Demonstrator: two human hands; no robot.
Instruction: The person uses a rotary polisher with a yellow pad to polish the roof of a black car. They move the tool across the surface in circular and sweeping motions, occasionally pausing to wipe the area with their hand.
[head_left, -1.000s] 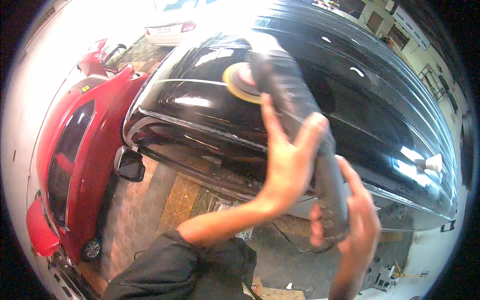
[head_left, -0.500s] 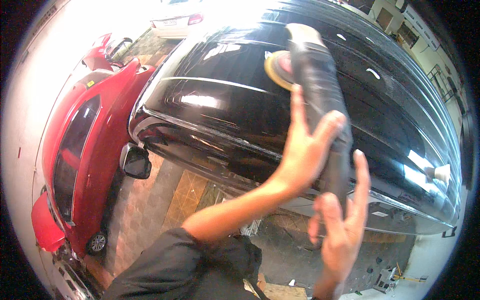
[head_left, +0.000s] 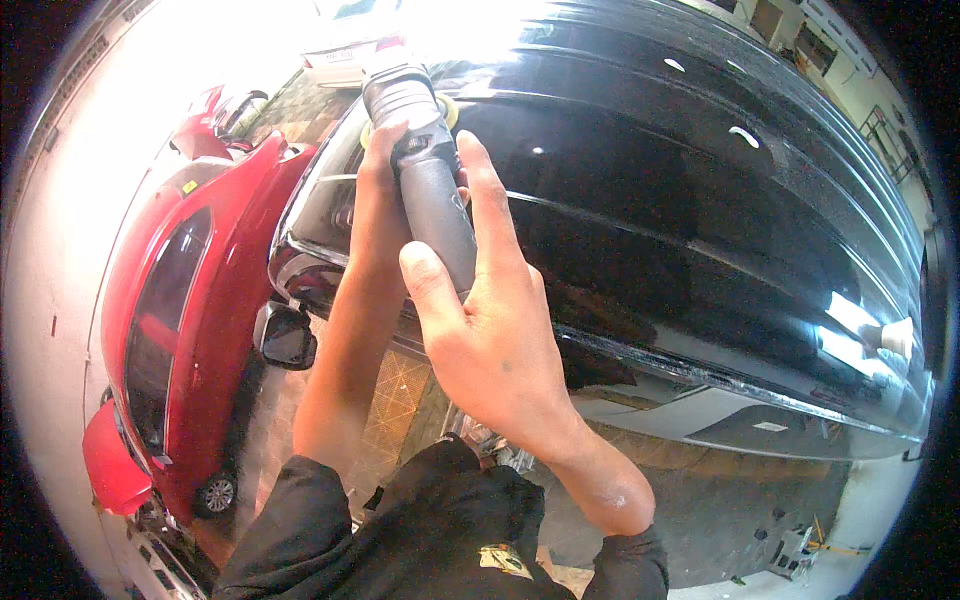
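Note:
A dark grey power polisher point(head_left: 435, 205) sits over the left part of a glossy black car roof point(head_left: 640, 190). Part of its yellow pad point(head_left: 449, 108) shows beside the tool's head; whether the pad touches the paint cannot be told. My left hand point(head_left: 384, 150) grips the tool near the head, its thumb along the side and its other fingers hidden behind the body. Lower down, my right hand point(head_left: 490, 340) is closed round the rear of the body, thumb on one side and fingers on the other.
A red car point(head_left: 180, 330) stands to the left, near the black car's side mirror point(head_left: 286, 335). A white car point(head_left: 342, 66) is at the far end. Light patches point(head_left: 743, 136) mark the roof, and a white round object point(head_left: 897, 338) sits at its right.
Both hands have swept the polisher leftward across the roof. My right hand's fingers, stretched beside the tool before, now wrap its rear body.

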